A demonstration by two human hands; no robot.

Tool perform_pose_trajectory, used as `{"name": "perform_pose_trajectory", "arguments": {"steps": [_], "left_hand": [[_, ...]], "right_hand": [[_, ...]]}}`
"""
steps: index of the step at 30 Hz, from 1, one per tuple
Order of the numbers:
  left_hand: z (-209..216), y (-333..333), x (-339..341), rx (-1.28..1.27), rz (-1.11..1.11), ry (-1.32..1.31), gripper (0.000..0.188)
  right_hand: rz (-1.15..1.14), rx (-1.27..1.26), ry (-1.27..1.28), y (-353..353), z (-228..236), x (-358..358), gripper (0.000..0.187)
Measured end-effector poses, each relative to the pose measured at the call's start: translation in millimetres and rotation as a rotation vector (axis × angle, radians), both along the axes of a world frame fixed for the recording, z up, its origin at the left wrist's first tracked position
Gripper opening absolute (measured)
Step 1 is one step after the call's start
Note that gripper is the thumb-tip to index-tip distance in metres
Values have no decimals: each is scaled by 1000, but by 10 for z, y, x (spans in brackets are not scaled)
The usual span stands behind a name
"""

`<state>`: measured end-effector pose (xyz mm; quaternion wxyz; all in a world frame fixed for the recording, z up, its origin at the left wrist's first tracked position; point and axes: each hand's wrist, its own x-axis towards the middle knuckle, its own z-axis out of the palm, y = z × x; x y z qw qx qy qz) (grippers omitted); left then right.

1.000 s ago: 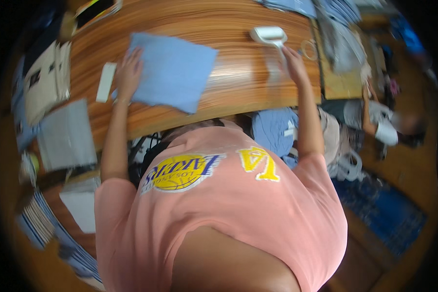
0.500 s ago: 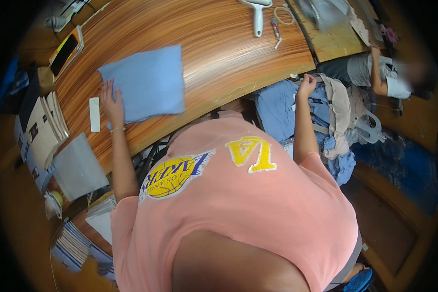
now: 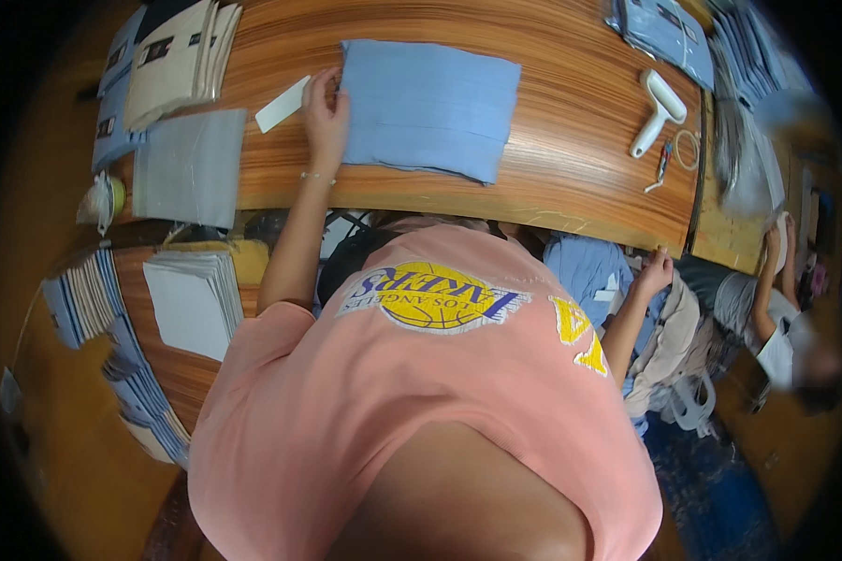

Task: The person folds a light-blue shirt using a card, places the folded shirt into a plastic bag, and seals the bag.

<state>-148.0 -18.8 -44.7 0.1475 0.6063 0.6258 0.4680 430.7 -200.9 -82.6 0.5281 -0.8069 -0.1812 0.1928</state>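
A folded light-blue garment (image 3: pixel 430 110) lies flat on the wood-grain table (image 3: pixel 571 187). At its left edge is my left hand (image 3: pixel 326 117), with fingers bent and slightly apart, thumb beside the cloth. Just left of those fingers lies a narrow white card strip (image 3: pixel 283 104), its end close to my fingertips. My right hand (image 3: pixel 658 271) is at the table's front edge on the right, fingers pinched together. Whatever it pinches is too small to make out. Below and beside it hang loose blue garments (image 3: pixel 585 266) and beige garments (image 3: pixel 674 327).
A lint roller (image 3: pixel 660 110), a small tool (image 3: pixel 661 166) and a ring-shaped band (image 3: pixel 687 150) lie at the right. Packed garments (image 3: pixel 178 61) and clear plastic bags (image 3: pixel 189 168) are at the left. White sheets (image 3: pixel 192 299) sit lower left. Another person (image 3: pixel 767 299) works at far right.
My view has swung, so the table appears shifted. My left hand has slid from lying on the blue garment to its left edge, beside the card strip. My right hand stays pinched near the table edge.
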Motion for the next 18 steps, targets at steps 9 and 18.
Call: {"name": "perform_pose_trajectory", "arguments": {"steps": [9,18], "left_hand": [[7,-91,390,4,-178,395,19],[113,-16,314,-42,-410,277,12]], "right_hand": [[1146,-26,-211,1671,838,-2518,20],[1136,52,15,2071,571,-3602,12]]}}
